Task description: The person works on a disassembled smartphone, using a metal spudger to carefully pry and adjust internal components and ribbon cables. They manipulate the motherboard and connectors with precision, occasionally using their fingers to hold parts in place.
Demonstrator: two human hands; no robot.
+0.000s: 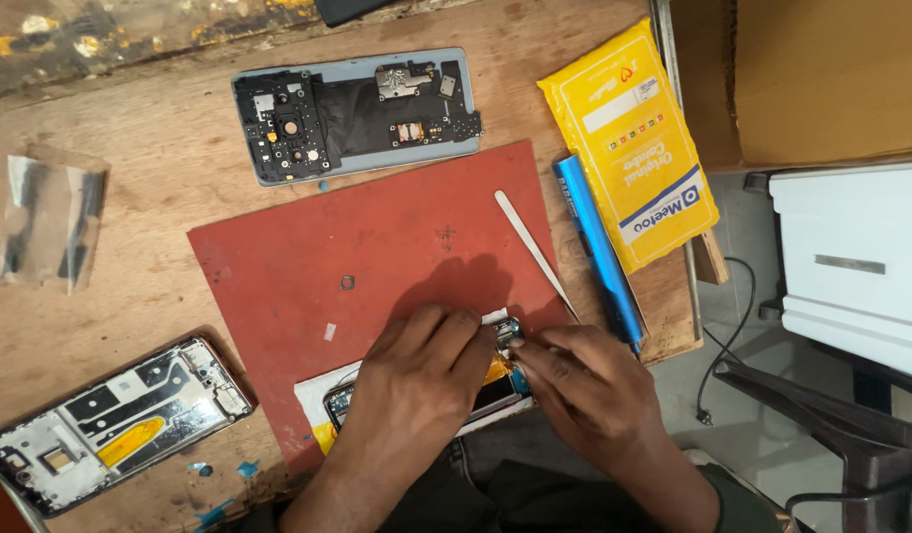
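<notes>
At the near edge of the red work mat (377, 247), both hands meet over a small opened phone assembly (490, 390) that lies on a white sheet half on the mat. The left hand (416, 390) lies palm down across it, wrist low, fingers curled forward and pressing it flat, so most of it is hidden. The right hand (589, 395) comes in from the right with knuckles up, its fingertips pinched shut on a small metallic part (507, 331) at the assembly's upper right corner; I cannot tell whether a tool is in that pinch. Left of the mat, near the bench edge, lies a bare silver phone frame (120, 419). On the mat's right part rests a slim white spudger (535, 252), tilted; just beyond the mat's right edge lies a blue cylindrical tool (599, 252), and beside that a yellow packet (634, 143). Beyond the mat's far edge sits a grey phone back (357, 114) with black inner plates exposed.
</notes>
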